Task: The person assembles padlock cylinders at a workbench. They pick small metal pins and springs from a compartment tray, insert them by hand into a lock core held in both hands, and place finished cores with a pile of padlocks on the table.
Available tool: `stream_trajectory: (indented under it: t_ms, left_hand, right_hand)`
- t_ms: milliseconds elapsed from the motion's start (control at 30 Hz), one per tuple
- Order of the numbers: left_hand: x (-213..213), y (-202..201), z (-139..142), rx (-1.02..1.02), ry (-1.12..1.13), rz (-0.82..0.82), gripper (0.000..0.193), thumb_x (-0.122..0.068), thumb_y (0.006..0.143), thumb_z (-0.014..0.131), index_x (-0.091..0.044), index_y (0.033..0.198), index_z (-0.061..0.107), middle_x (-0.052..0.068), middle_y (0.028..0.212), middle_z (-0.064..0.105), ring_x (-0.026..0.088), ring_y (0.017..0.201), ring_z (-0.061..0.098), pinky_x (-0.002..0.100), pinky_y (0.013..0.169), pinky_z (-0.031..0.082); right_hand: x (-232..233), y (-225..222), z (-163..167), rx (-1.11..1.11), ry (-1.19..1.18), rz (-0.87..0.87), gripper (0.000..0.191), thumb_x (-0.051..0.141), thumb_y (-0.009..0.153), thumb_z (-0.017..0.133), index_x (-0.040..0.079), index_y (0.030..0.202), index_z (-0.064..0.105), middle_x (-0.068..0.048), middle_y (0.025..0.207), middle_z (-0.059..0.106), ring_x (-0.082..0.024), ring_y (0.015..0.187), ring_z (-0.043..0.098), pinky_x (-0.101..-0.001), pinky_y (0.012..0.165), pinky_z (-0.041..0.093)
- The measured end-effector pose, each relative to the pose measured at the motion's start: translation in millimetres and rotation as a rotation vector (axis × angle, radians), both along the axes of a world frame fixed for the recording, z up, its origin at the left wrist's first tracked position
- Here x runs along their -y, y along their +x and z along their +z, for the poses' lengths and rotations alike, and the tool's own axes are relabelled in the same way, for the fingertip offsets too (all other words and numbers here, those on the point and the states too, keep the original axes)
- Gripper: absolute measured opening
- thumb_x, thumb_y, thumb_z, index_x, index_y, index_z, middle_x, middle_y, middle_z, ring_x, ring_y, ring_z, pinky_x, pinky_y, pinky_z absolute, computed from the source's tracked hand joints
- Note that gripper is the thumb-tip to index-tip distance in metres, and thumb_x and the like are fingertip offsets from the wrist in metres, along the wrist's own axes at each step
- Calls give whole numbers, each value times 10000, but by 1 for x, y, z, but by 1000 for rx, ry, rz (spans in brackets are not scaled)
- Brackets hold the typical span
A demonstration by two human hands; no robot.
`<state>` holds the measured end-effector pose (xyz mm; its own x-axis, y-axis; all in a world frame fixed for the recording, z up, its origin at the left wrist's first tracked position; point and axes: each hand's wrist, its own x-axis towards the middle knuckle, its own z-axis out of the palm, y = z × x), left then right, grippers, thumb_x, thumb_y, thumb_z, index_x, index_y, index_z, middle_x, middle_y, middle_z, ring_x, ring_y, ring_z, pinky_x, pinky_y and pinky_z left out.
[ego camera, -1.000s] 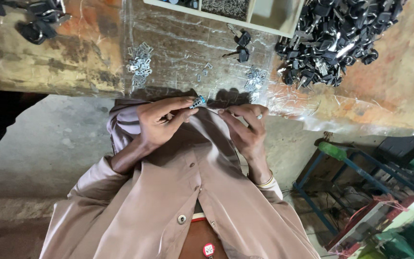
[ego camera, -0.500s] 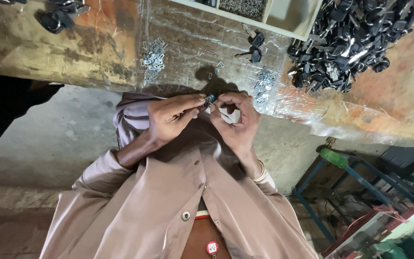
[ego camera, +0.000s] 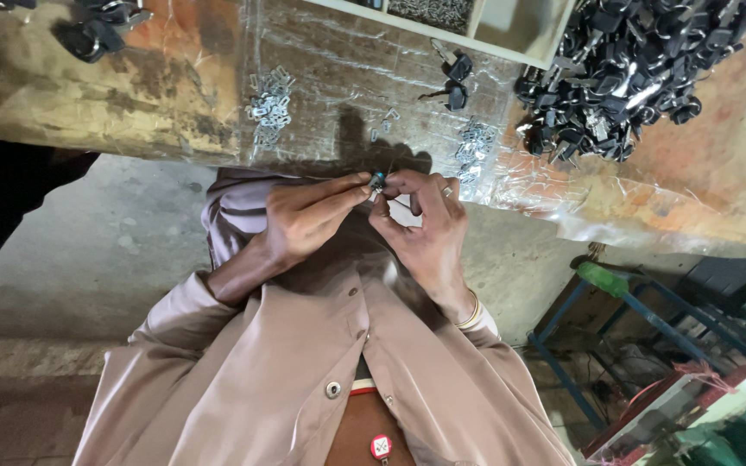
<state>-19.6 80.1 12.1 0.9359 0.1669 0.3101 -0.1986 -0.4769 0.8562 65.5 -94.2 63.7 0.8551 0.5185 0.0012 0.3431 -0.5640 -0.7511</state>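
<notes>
Fingers of both hands pinch one small dark metal part (ego camera: 377,181), held in the air just off the counter's (ego camera: 131,103) near edge; left hand (ego camera: 308,220) grips it from one side, right hand (ego camera: 425,224) from the other, fingertips meeting around it; on the counter beyond lie two heaps of small silver clips (ego camera: 269,103) and (ego camera: 475,142), two black-headed keys (ego camera: 452,82), and toward the far right corner a large pile of black keys (ego camera: 632,65).
</notes>
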Motion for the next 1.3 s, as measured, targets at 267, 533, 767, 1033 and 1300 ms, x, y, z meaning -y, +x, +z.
stream_trajectory:
  t_ms: [267,533,767,1033,1300]
  left_hand:
    - [4,3,-1,-6,-76,-31,193,46,901,804,-3,1080,751,144,1128,762,248,944,788,314,764,658]
    - [5,0,-5,-141,-304,76,223,81,899,801,37,1108,736,173,1149,759,185,871,783,247,666,609]
    - [3,-6,-8,-189,-484,130,200,108,952,749,64,1143,708,197,1196,735,197,884,782,244,646,632]
    - [-2,-4,-6,-206,-456,171,202,99,929,771,62,1121,716,188,1155,751,188,848,781,237,617,628]
    - [-5,-3,-1,-218,-398,180,243,72,920,794,24,1148,729,147,1161,759,143,814,765,228,608,608]
  right_hand:
    - [31,11,-9,16,-23,33,254,115,888,893,168,1102,766,12,1041,706,-169,909,679,-317,848,482]
    - [50,24,-24,375,-364,-51,347,309,899,902,226,1217,792,-30,1591,441,-302,1485,306,-477,1228,232]
    - [53,18,-17,154,-95,-67,604,457,862,878,188,1341,626,-120,1538,382,-402,1420,274,-514,1171,259]
    - [51,11,-25,310,-32,280,268,132,802,916,162,1039,794,19,1081,718,-203,1113,629,-472,1057,301]
    - [-9,5,-19,16,233,94,204,-16,912,790,76,1081,721,-46,1049,725,-225,1027,662,-351,992,403]
